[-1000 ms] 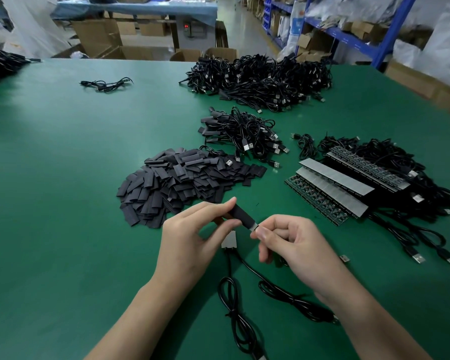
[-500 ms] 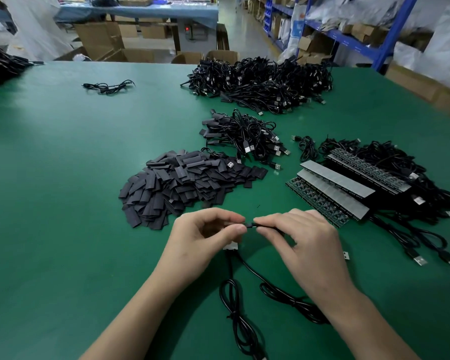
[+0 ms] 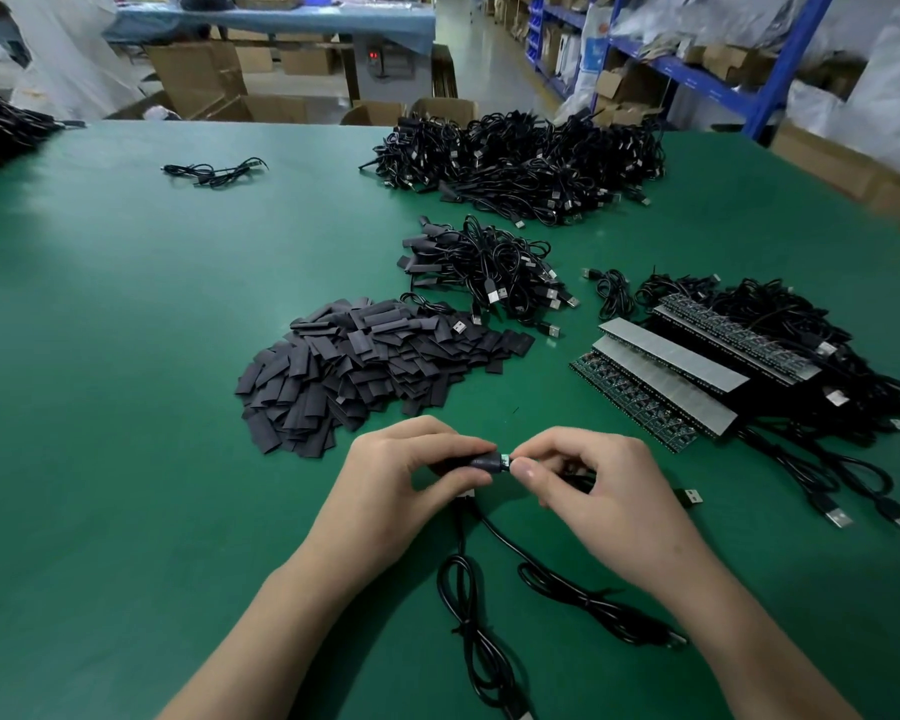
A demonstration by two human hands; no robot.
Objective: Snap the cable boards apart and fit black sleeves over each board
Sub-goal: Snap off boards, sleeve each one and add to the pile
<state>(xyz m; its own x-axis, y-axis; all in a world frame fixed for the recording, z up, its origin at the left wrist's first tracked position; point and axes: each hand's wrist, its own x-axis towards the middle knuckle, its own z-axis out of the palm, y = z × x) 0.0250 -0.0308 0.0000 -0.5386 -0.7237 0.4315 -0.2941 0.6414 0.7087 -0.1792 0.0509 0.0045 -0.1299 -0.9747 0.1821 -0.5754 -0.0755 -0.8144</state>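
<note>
My left hand [image 3: 401,475] pinches a black sleeve [image 3: 484,462] between thumb and fingers, low in the middle of the view. My right hand [image 3: 588,480] pinches the small board end [image 3: 505,458] that pokes out of the sleeve's right side. Two bundled black cables [image 3: 468,615] trail from my hands toward me; a second board under my left hand is mostly hidden. A heap of loose black sleeves [image 3: 365,366] lies just beyond my left hand. Joined strips of cable boards [image 3: 661,376] with their cables lie to the right.
A small pile of sleeved cables [image 3: 489,267] sits behind the sleeve heap, and a large pile of cables [image 3: 520,163] farther back. One loose cable [image 3: 214,171] lies at far left. USB plugs [image 3: 842,517] stick out at the right. Cardboard boxes and blue shelving stand beyond the green table [image 3: 126,407].
The sleeve was tilted and held up between both hands; now it lies level with the board inside it and only the board's tip showing. Both hands have closed together.
</note>
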